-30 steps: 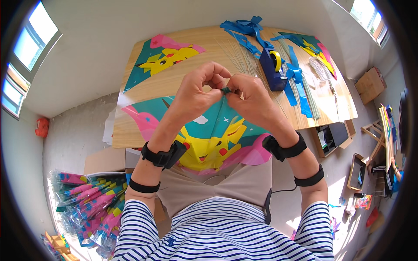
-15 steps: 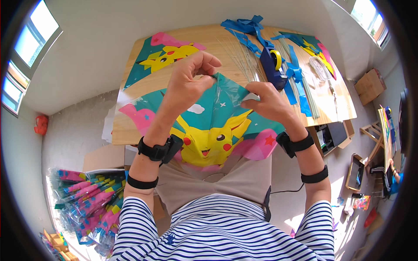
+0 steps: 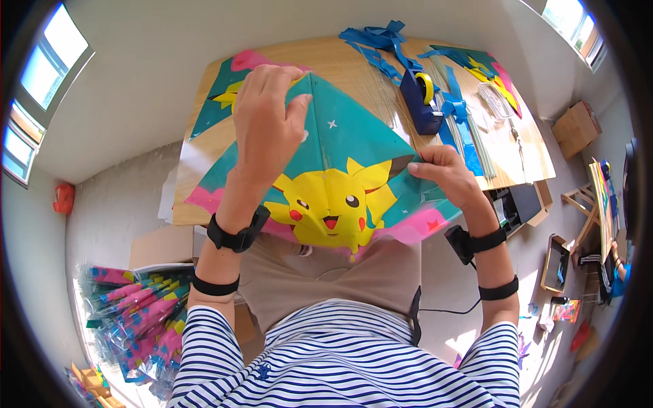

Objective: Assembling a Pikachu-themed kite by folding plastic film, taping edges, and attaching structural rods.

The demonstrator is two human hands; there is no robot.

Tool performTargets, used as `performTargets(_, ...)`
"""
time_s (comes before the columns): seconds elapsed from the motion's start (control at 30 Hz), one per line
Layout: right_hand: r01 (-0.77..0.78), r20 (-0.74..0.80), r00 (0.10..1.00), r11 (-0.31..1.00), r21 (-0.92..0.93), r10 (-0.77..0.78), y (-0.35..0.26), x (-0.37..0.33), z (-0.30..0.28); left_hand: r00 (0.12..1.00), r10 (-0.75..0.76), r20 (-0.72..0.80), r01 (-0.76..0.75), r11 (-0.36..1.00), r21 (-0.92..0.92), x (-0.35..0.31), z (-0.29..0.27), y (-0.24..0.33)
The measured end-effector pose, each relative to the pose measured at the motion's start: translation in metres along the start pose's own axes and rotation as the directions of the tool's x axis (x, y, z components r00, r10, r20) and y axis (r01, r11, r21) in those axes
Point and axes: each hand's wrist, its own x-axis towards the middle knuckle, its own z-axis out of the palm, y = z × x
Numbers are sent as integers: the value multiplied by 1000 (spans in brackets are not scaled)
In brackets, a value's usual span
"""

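Observation:
A teal, pink and yellow kite sail [image 3: 333, 126] with a yellow cartoon animal on it is spread out in front of me, its top point up on the table and its lower edge over my lap. With thumb and fingers, my right hand [image 3: 445, 175] pinches its right slanted edge. My left hand [image 3: 265, 122] is over the upper left of the sail, close to the top point. Its thumb stands apart from the fingers, and what the fingertips touch is partly hidden.
On the wooden table [image 3: 364, 95] are a blue tape dispenser [image 3: 422, 102], blue strips [image 3: 381, 39], thin rods [image 3: 479, 143] and two more printed sails, one far left, one far right [image 3: 484, 71]. Bagged kites [image 3: 139, 313] lie at my lower left. Open cartons stand right of the table.
The sail has been opened out flatter and its top point has moved up and left. My left hand has risen and released its pinch; my right has moved right and down along the edge.

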Motion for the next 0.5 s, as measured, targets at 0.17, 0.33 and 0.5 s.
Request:
performTargets(0.17,44,-36,999,911,409,-32,-28,5,19,976,21,217,35,967,-253,-51,6,71)
performTargets(0.33,140,-15,989,881,452,-149,-54,8,36,896,-217,387,382,819,-428,-72,20,96)
performTargets(0.5,367,-205,929,830,420,-307,-75,-13,26,863,-291,414,497,641,-585,-47,11,92)
